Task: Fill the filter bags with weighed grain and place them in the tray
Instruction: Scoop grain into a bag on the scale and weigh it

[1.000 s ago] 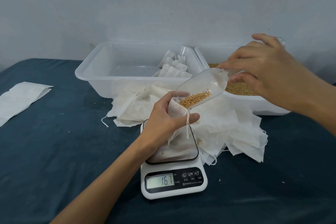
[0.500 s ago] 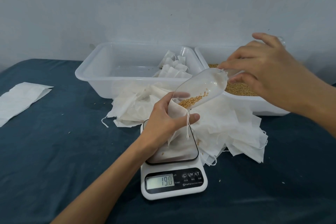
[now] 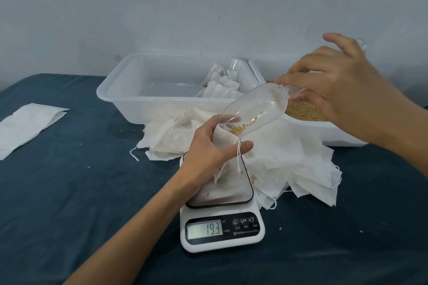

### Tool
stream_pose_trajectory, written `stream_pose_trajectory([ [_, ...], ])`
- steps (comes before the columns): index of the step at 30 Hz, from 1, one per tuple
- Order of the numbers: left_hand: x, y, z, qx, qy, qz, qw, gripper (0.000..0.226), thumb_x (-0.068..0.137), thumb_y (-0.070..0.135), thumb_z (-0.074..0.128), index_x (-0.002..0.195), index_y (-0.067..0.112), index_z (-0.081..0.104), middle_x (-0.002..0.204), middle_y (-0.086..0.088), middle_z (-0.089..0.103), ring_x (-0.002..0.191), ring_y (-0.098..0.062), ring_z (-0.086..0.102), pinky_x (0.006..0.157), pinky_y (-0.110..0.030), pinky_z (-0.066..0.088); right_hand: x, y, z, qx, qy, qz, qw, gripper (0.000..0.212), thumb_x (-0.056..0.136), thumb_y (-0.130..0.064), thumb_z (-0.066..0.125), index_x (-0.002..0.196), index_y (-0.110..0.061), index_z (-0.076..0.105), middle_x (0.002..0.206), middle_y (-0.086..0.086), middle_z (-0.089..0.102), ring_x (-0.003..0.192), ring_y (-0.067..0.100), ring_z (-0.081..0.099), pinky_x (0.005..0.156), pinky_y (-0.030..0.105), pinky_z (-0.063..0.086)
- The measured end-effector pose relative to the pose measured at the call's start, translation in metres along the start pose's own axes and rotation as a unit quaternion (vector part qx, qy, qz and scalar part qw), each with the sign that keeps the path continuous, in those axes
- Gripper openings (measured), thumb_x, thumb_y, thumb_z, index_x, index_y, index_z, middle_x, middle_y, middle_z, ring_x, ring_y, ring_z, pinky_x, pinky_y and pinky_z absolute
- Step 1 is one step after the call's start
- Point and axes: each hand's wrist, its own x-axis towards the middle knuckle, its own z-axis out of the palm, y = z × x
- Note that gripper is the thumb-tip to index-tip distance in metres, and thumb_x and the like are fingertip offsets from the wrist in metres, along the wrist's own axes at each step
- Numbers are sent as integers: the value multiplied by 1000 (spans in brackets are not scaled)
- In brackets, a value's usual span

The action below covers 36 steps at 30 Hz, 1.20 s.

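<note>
My left hand point(image 3: 208, 146) grips the mouth of a white filter bag point(image 3: 225, 143) that stands on the steel plate of a white scale point(image 3: 220, 222), whose display reads 19.3. My right hand point(image 3: 333, 90) pinches the handle of a clear plastic scoop point(image 3: 257, 109), tilted down with its lip in the bag's mouth. Only a few grains lie in the scoop. A white tray point(image 3: 120, 90) at the back holds several filled bags point(image 3: 222, 85) in its right end. To its right a second tray point(image 3: 308, 129) holds the loose grain point(image 3: 303, 111).
A heap of empty filter bags point(image 3: 301, 159) lies between the trays and the scale, spreading right. More flat white sheets point(image 3: 25, 125) lie at the far left on the dark blue cloth point(image 3: 69, 192). Stray grains dot the cloth and the scale plate. A grey wall stands behind.
Grain has slid from the scoop into the bag, leaving the scoop nearly empty. The scale reading rose from 16.7 through 19.0 to 19.3. Both hands kept their places.
</note>
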Motion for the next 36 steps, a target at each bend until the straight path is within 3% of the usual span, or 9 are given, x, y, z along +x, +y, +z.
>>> stream_pose_trajectory([
  [7, 0, 1, 0, 18, 11, 0, 1000, 52, 68, 35, 90, 116, 31, 71, 98, 18, 71, 97, -14, 72, 83, -28, 54, 3, -2, 1, -28, 34, -28, 999, 27, 86, -1, 75, 112, -9, 75, 100, 12, 69, 92, 37, 65, 115, 63, 28],
  [12, 0, 3, -1, 13, 14, -7, 1000, 51, 69, 33, 91, 116, 32, 71, 91, 14, 71, 89, -28, 71, 78, -57, 62, 5, -1, 1, -36, 62, -48, 996, 26, 89, 1, 72, 112, -11, 76, 102, 10, 69, 93, 35, 64, 117, 62, 25],
  [14, 0, 3, -1, 15, 18, -6, 1000, 49, 69, 33, 91, 114, 32, 71, 87, 16, 71, 90, -28, 72, 76, -50, 62, 6, -2, 0, -34, 71, -56, 995, 25, 91, 0, 69, 112, -12, 76, 102, 11, 70, 93, 35, 64, 117, 62, 25],
  [17, -1, 3, -2, 12, 26, -1, 1000, 48, 69, 32, 90, 114, 32, 71, 85, 17, 71, 88, -23, 73, 67, -26, 56, 7, -4, -2, -37, 82, -65, 994, 26, 92, 2, 67, 112, -11, 76, 104, 11, 70, 94, 35, 64, 116, 64, 25],
  [24, -1, 5, -2, -7, 30, -4, 1000, 48, 73, 23, 90, 116, 27, 70, 86, 10, 72, 80, -16, 70, 61, -24, 54, 4, -4, 2, -43, 88, -42, 994, 25, 89, 2, 69, 110, -10, 76, 102, 10, 70, 93, 35, 65, 115, 63, 27],
  [28, -1, 5, -2, -14, 29, -8, 999, 46, 78, 15, 91, 117, 24, 69, 86, 8, 73, 82, -13, 72, 69, -22, 55, -3, 2, 8, -3, 77, 15, 997, 28, 84, -3, 79, 110, -13, 75, 102, 6, 71, 94, 32, 65, 118, 55, 25],
  [32, -1, 5, -2, -3, 30, -3, 1000, 48, 72, 27, 90, 116, 29, 70, 96, 3, 74, 85, -17, 71, 69, -27, 54, -12, 16, 19, 91, 44, 113, 988, 26, 85, -15, 77, 110, -19, 73, 104, -3, 71, 99, 24, 63, 115, 38, 24],
  [36, -1, 3, -1, 4, 27, 3, 1000, 49, 69, 33, 89, 115, 34, 70, 98, 2, 75, 83, -14, 72, 68, -22, 54, -24, 41, 50, 225, 6, 288, 931, 30, 84, -19, 81, 112, -23, 72, 102, -15, 67, 100, 4, 62, 95, 24, 41],
])
